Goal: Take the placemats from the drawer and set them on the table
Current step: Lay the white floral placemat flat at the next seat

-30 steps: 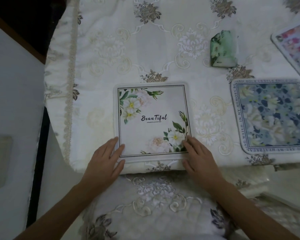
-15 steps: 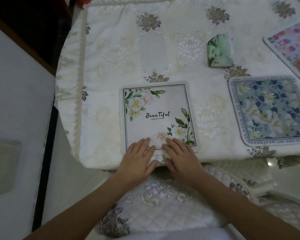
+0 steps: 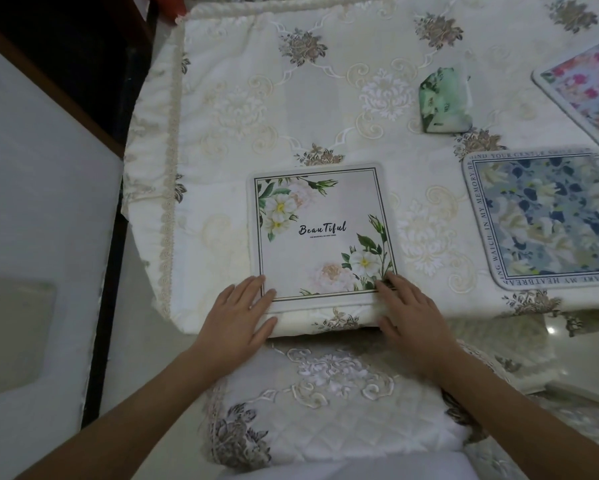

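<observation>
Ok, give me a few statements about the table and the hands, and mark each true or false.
1. The white mat with "Beautiful" printed on it lies flat on the tablecloth. True.
2. The left hand is lifting that mat off the table. False: it rests open at the mat's near left corner.
3. The right hand rests at the mat's near right corner. True.
4. The blue floral mat overlaps the white mat. False: they lie apart.
5. The green folded item sits on the white mat. False: it lies beyond it.
</observation>
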